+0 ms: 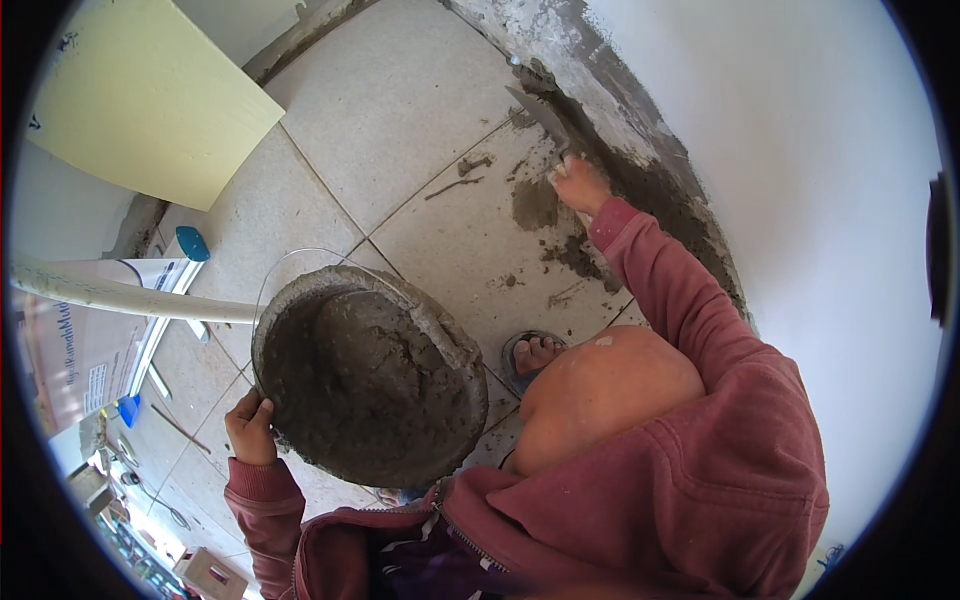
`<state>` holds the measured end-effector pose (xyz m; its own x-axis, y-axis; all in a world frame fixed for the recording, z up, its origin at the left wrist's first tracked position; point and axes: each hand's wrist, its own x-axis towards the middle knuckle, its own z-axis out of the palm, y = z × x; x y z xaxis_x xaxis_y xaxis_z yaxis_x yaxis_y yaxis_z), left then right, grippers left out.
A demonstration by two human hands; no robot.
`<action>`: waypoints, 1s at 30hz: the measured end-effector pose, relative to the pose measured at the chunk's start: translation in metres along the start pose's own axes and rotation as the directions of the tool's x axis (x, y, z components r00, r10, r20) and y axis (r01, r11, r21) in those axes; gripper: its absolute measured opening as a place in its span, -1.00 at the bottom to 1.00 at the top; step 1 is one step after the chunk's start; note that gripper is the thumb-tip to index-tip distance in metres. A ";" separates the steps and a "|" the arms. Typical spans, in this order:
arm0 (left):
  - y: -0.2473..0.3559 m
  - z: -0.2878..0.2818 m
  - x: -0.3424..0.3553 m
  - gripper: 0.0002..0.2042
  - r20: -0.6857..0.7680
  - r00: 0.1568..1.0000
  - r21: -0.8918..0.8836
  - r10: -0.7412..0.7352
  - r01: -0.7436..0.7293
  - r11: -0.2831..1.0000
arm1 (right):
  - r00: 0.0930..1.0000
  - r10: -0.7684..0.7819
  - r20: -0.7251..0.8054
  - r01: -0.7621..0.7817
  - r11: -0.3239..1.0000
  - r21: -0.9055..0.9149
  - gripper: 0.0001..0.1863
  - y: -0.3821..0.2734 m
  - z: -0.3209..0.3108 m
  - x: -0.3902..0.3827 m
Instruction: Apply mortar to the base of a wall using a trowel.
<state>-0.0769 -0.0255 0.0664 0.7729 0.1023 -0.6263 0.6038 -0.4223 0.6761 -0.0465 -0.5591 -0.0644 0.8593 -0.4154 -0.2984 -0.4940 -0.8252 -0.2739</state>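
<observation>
My left hand [252, 427] is closed on the rim of a round, mortar-crusted bucket [462, 345], its thumb over the edge. Wet grey mortar [365, 400] lies inside the bucket, and its thin wire handle [300, 250] stands up over the far side. At the wall's foot, my right hand [582, 187] grips a trowel by its handle. The trowel's flat metal blade [538, 113] points away from me, against a strip of dark wet mortar [640, 180] along the base of the wall. Part of the trowel's handle is hidden by my fingers.
A white wall [820, 200] rises on the right. Mortar splashes [535, 203] mark the tiled floor [390, 120]. To the left are a pale yellow board [150, 100], a white pipe [150, 296] reaching the bucket and a printed banner [85, 340]. My sandalled foot [535, 355] is beside the bucket.
</observation>
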 end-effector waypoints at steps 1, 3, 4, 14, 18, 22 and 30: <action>-0.002 0.000 0.002 -0.69 0.005 1.000 -0.013 0.009 -0.009 1.000 | 1.000 -0.031 -0.001 0.031 0.999 0.016 -0.62 0.009 0.000 0.003; -0.004 -0.001 0.003 -0.69 0.010 1.000 -0.031 0.016 -0.015 0.999 | 0.998 -0.064 -0.002 0.064 0.998 0.026 -0.66 0.017 0.005 0.014; -0.004 -0.001 0.001 -0.69 -0.005 1.000 -0.008 0.023 -0.023 1.000 | 0.998 0.003 0.062 -0.016 0.977 0.214 -0.70 0.017 0.006 0.019; 0.000 0.003 -0.002 -0.69 -0.026 1.000 -0.028 0.004 -0.005 1.000 | 0.986 0.167 0.020 -0.145 0.782 0.606 -0.77 0.017 -0.012 0.026; 0.001 0.001 -0.003 -0.69 -0.023 1.000 -0.018 0.012 -0.013 1.000 | 0.978 0.120 -0.171 -0.044 0.918 0.394 -0.63 0.020 -0.004 0.005; 0.004 0.002 -0.002 -0.69 -0.006 1.000 0.036 0.020 -0.019 0.999 | 0.973 0.108 -0.206 -0.076 0.984 0.159 -0.57 0.001 -0.006 -0.013; 0.003 0.001 -0.002 -0.70 -0.028 1.000 0.052 0.000 0.002 0.999 | 0.992 0.129 -0.012 -0.120 0.946 0.302 -0.61 -0.002 0.000 0.062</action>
<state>-0.0769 -0.0282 0.0693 0.7778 0.1276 -0.6155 0.5942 -0.4687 0.6537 0.0079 -0.5828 -0.0826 0.7899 -0.5230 -0.3203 -0.6099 -0.6153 -0.4993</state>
